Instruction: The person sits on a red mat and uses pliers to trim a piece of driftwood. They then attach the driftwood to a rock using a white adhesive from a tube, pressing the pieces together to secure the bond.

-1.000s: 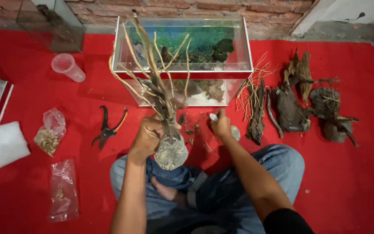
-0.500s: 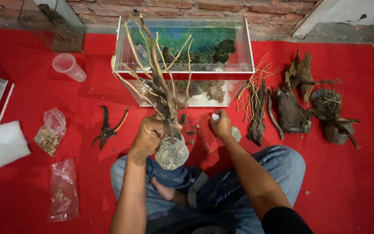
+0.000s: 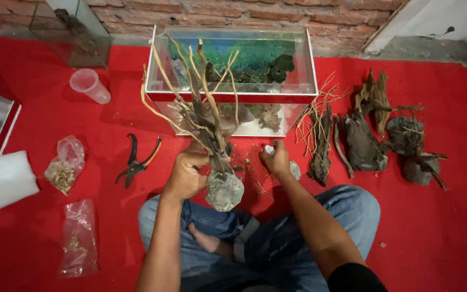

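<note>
My left hand (image 3: pixel 186 173) grips a branched piece of driftwood (image 3: pixel 201 108) fixed on a grey rock (image 3: pixel 224 190), held upright above my lap. Its pale twigs rise in front of a glass aquarium (image 3: pixel 233 97). My right hand (image 3: pixel 277 159) rests on the red carpet just right of the rock, closed around a small white bottle (image 3: pixel 269 149). A small grey stone (image 3: pixel 295 170) lies beside that hand.
Black pliers (image 3: pixel 136 161) lie left of my hand. Two clear plastic bags (image 3: pixel 66 167) (image 3: pixel 78 238), a clear plastic cup (image 3: pixel 89 85) and a white pad (image 3: pixel 1 181) sit at left. Root pieces and rocks (image 3: pixel 363 140) lie at right. A brick wall (image 3: pixel 244 13) runs behind.
The driftwood and rock have shifted slightly in my left hand. My right hand stays in the same spot on the carpet.
</note>
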